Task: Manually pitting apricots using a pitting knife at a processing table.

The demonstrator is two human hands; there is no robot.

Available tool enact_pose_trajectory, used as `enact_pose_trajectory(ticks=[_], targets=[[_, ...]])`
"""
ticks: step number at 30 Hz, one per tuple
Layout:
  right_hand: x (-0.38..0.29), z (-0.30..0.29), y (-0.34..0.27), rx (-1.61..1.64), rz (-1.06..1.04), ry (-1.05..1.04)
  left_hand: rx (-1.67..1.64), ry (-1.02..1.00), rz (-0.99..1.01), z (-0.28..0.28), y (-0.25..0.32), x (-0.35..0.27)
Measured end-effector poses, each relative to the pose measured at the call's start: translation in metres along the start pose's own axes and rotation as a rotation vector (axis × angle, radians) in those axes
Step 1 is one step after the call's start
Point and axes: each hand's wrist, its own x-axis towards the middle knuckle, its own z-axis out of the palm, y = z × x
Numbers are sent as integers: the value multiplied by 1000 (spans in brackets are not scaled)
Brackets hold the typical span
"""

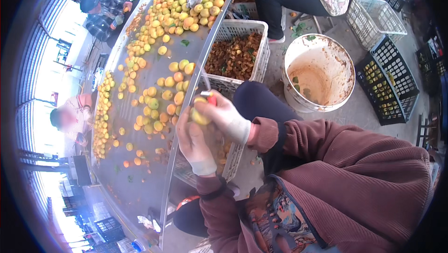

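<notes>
A yellow apricot [201, 115] is held between my two gloved hands, just past the near rim of the metal table [147, 179]. My left hand [196, 144] cups the fruit from below, its fingers curled around it. My right hand [227, 113] grips a small knife with a red handle [212, 99], and its thumb side lies against the fruit. The blade points away towards the table rim and looks blurred. Loose apricots [152, 104], yellow to orange, lie on the table close by. Below my hands is a plastic crate [236, 162] with fruit pieces, partly hidden.
A white crate [260, 29] of brown fruit scraps stands under the table edge. To its right are a stained white bucket [318, 72], a black crate [395, 81] and a white crate [376, 18]. Co-workers [71, 116] sit across the table; another person's leg [267, 4] is nearby.
</notes>
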Motion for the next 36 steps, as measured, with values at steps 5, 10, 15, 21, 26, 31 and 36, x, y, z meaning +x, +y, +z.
enact_pose_trajectory(ticks=[5, 10, 15, 21, 26, 31, 36], targets=[[45, -28, -59, 139, 13, 183, -169, -103, -125, -5, 14, 1], [131, -91, -67, -409, -75, 455, -212, -33, -384, -28, -9, -8], [168, -158, -24, -594, -34, 472, -263, 54, -502, -69, -22, -15], [130, -59, -61, -324, 53, 160, -126, 38, -501, -131, -28, 10], [94, 62, -70, -195, 143, -268, 286, -54, -375, -178, -71, 51], [79, 112, -6, -43, 333, -349, 811, -136, -306, -183, -143, 100], [64, 73, 66, -216, 530, -226, 967, -301, -323, -157, -194, 147]])
